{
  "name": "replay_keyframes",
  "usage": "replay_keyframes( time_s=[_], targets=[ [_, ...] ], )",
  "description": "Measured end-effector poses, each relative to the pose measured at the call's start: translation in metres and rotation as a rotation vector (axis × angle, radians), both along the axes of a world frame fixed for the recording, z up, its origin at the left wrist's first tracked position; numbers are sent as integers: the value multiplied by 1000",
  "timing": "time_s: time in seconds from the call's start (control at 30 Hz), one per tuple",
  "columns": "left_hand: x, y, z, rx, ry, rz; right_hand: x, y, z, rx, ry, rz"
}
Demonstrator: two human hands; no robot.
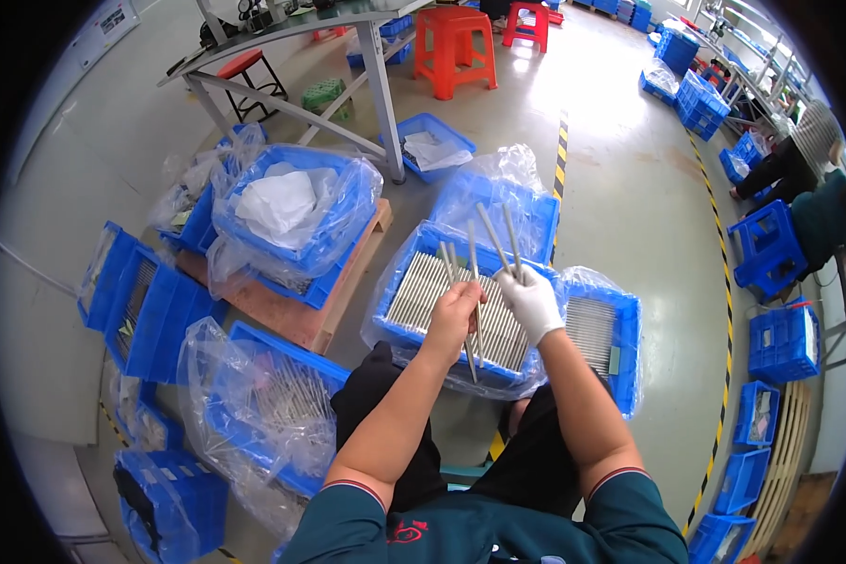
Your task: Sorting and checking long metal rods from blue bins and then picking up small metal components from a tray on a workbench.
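Partly hidden: metal rods (473, 252) inside left hand (458, 308).

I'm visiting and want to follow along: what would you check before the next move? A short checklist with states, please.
1. Left hand has a grip on its rods: ok, fingers closed around several.
2. Right hand has a grip on its rods: ok, they stick up from the fingers.
3. Both hands gloved, if that is required: not ok, only the right wears a white glove.
4. Bin below open on top: ok, its rows of rods show.
5. Held rods free of flaws: cannot tell, too small to see.
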State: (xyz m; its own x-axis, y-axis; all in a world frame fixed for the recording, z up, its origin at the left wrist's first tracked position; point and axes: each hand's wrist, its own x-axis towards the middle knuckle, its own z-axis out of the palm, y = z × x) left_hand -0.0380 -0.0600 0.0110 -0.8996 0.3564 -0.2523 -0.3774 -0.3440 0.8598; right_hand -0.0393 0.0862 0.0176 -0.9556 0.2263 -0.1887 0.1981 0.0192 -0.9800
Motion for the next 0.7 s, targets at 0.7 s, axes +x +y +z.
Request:
replay_keyframes(
  time_s=[0.7],
  targets=[
    [-7, -7, -12, 497, -215, -448, 5, 26, 32, -390, -224, 109]
  ],
)
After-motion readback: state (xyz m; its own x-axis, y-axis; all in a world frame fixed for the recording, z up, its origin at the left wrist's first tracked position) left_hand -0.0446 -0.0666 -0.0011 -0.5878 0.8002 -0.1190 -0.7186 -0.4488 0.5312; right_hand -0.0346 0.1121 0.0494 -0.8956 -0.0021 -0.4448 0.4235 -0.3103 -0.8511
